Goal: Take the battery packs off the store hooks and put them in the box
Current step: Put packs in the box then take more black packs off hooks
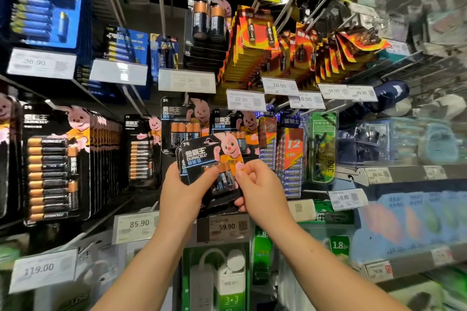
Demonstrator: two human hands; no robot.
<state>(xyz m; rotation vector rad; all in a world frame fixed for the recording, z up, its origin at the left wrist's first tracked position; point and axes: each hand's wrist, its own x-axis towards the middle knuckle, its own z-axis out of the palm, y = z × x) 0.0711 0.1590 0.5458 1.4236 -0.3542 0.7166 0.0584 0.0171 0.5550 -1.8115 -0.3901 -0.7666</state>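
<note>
- At far left, on the store hooks, hangs a row of large Duracell packs (56, 166) with a 119.00 price tag (43, 270) below it.
- Just right of those, a narrower twelve-cell pack (141, 151) hangs above the 85.90 tag (136, 226).
- Your left hand (183, 193) grips a small fanned stack of battery packs (207, 159) from its left edge, thumb curled over the front, fingers hidden behind.
- That stack sits off the hooks, held in front of the display at centre, overlapping the hanging Duracell pack (227, 129) behind it.
- Your right hand (261, 190) pinches the front pack's lower right part, thumb on its face, other fingers curled under.
- Beyond your right hand hang blue packs marked 12 (290, 156) and a green packet (323, 149).
- No box shows.
</note>
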